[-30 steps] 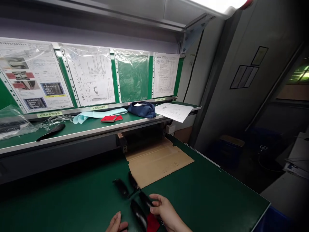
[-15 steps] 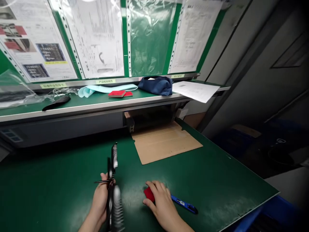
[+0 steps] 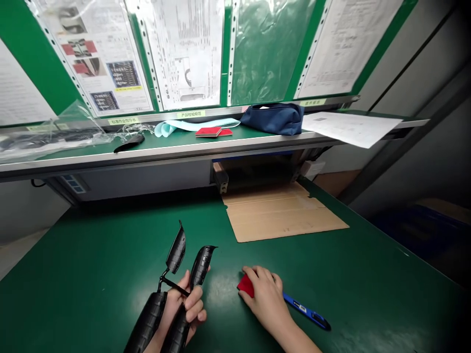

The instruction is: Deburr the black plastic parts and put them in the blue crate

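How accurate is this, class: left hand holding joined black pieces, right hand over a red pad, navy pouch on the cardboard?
Not quite: the navy pouch lies on the raised shelf, not the cardboard, as the head view shows. The left hand does hold the joined black pieces, and the right hand is over a red pad.

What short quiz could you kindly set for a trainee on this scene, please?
1. Which hand holds the black part?
2. True or false: the cardboard lies on the shelf.
3. What does the right hand touch?
A: the pouch
B: a red pad
C: the loose sheet

Key: 1, the left hand; 2, false; 3, B.
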Demonstrator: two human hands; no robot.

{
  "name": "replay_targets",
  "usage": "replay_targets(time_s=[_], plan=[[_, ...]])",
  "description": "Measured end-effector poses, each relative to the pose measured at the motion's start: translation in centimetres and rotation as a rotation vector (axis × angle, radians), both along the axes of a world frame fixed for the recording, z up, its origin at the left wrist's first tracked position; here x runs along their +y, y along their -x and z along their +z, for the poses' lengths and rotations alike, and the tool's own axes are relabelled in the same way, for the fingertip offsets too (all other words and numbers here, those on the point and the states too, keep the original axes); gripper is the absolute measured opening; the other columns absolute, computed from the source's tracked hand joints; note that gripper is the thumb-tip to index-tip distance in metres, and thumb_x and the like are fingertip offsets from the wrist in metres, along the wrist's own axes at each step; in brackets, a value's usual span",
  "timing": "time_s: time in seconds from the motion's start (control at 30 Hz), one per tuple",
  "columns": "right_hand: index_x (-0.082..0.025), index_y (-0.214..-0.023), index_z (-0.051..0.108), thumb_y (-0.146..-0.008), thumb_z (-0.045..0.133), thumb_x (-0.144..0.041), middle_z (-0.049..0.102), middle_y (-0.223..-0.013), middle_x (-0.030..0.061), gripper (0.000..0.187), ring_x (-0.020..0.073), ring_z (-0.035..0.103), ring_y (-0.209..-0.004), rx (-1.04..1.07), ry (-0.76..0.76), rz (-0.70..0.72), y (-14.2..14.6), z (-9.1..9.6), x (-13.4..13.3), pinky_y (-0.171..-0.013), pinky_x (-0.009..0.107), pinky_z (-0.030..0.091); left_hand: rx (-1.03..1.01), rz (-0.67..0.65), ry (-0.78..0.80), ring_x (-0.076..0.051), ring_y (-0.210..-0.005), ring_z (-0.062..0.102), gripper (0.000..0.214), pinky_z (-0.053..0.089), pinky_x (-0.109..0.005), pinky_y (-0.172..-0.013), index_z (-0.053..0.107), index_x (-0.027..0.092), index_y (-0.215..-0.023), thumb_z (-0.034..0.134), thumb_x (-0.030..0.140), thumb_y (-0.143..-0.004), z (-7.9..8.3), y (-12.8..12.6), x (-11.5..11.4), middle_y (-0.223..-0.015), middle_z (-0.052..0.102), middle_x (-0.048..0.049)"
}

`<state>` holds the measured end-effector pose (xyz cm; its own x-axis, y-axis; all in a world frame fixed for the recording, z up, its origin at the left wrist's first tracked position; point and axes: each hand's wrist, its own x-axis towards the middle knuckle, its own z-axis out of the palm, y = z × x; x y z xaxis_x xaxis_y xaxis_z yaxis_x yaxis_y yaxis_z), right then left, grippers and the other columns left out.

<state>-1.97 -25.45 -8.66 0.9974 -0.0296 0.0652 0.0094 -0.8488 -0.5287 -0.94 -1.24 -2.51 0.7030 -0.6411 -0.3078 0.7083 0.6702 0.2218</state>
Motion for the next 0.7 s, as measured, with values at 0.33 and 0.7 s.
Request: replay_targets(time_s=[0.33,0.7], plan=[[-0.022,-0.117,0.050,-0.092,0.039,-0.049,0.059,-0.116,0.0133,0.039,0.0268,0.059,-0.100,0.529,-1.992,0.071,1.4,9.2,3.9,-0.080,0.039,0.043,-0.114,-0.090,-0.100,-0.007,-0.035,0.042,0.054,0.037,-0.027,-0.055,0.058,0.013,-0.061,0.027,0.038,-0.098,0.2,0.9,0.1,-0.043,0.039,0.0048],[-0.028,-0.114,0.054,-0.085,0.059,-0.037,0.047,-0.130,0.0081,0.031,0.0275,0.047,-0.119,0.059,-0.981,0.174,1.9,10.3,4.4,-0.098,0.045,0.041,-0.170,-0.101,-0.230,-0.008,-0.029,0.032,0.060,0.037,-0.026,-0.048,0.037,0.019,-0.040,0.031,0.041,-0.095,1.2,1.0,-0.4,-0.035,0.027,0.0053]])
